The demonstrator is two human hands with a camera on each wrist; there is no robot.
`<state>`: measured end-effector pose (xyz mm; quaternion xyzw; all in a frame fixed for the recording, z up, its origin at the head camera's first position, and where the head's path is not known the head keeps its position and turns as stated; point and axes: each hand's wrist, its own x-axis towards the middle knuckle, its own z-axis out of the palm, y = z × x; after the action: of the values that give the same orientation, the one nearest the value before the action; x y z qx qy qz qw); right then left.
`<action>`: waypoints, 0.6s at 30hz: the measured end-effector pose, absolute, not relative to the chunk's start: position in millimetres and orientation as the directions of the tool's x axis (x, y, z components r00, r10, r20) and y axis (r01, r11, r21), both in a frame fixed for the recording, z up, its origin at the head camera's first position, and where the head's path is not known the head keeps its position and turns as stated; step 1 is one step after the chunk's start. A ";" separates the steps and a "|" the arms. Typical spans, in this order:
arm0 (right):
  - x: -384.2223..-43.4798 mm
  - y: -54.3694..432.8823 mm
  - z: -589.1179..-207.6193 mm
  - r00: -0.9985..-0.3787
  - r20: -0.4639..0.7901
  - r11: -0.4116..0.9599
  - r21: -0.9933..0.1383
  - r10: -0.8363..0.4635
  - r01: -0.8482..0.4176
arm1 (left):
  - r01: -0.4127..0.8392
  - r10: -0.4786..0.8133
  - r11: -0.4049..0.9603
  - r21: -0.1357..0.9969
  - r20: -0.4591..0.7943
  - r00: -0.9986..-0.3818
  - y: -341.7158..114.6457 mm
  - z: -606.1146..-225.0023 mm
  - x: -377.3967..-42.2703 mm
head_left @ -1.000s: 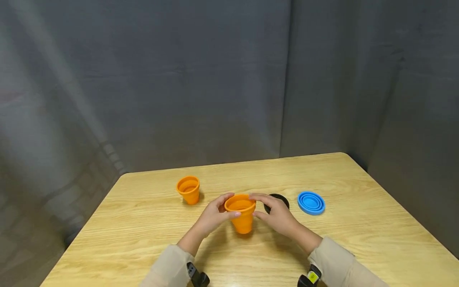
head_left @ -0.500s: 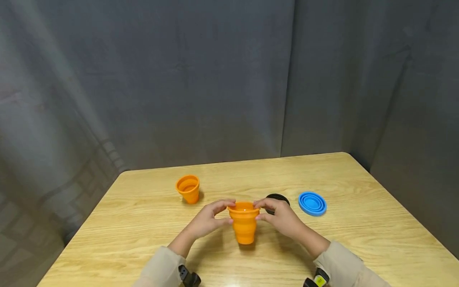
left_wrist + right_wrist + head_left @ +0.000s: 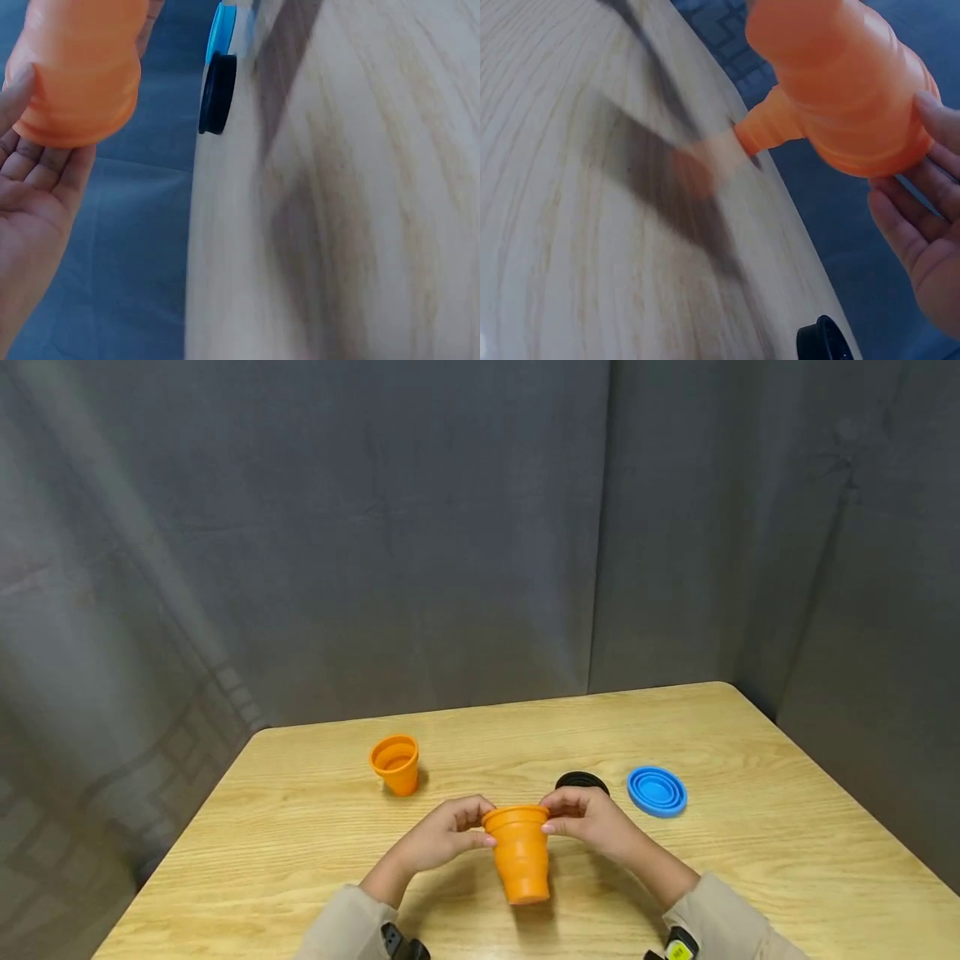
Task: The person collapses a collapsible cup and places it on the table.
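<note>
Both hands hold an orange collapsible cup (image 3: pixel 521 860) by its rim, thumbs on the near side and fingers behind. The cup is extended to full height and tilted, its base toward the person and its mouth away. My left hand (image 3: pixel 446 835) pinches the left side of the rim; my right hand (image 3: pixel 588 822) pinches the right side. In the left wrist view the cup (image 3: pixel 82 75) is raised over the wooden table (image 3: pixel 330 225), which carries its shadow. From the right wrist, the thumb and fingers of the right hand (image 3: pixel 937 247) show around the rim.
A second orange collapsible cup (image 3: pixel 396 764) stands upright at the back left. Behind the right hand lies a flattened black collapsible cup (image 3: pixel 582 780), partly hidden. Right of it is a flattened blue one (image 3: pixel 657 791). A grey curtain (image 3: pixel 420 543) hangs behind the table.
Both hands have drawn the orange cup toward the person. It has tipped so that its inside, visible earlier, is now turned away and its outer wall faces the head camera.
</note>
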<state>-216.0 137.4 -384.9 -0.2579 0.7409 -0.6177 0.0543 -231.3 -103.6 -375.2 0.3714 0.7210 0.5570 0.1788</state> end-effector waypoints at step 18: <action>-211.0 127.4 -387.5 -0.789 0.243 -0.094 -0.969 -0.564 -0.230 | 0.166 0.793 -0.076 0.983 0.160 -0.587 -106.9 -388.1 -240.4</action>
<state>-211.0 127.4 -387.5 -0.3004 0.6616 -0.6759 0.1235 -240.4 -106.9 -388.1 0.3793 0.6321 0.6278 0.2499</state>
